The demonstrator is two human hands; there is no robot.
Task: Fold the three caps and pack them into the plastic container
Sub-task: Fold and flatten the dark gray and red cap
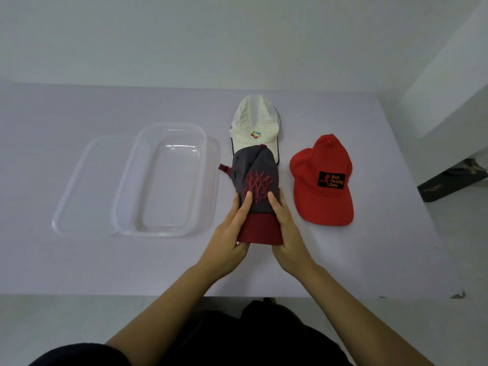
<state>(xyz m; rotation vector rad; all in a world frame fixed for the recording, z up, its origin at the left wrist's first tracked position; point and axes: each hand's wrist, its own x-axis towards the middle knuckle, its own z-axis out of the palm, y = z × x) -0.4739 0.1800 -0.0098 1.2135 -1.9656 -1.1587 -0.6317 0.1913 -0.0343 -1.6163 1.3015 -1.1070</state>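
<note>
The red cap [324, 207], at right, carried a black patch reading "Back Packing Gear". The white cap [250, 120], far centre, bore a multicoloured logo. Both lay on the pale table [383, 247] before a white wall. The left hand [229, 233] and right hand [289, 231] gripped the grey cap [253, 167] at its dark red brim, thumbs on the crown. The clear plastic container [158, 232] stood at left, overlapping its lid [79, 194].
</note>
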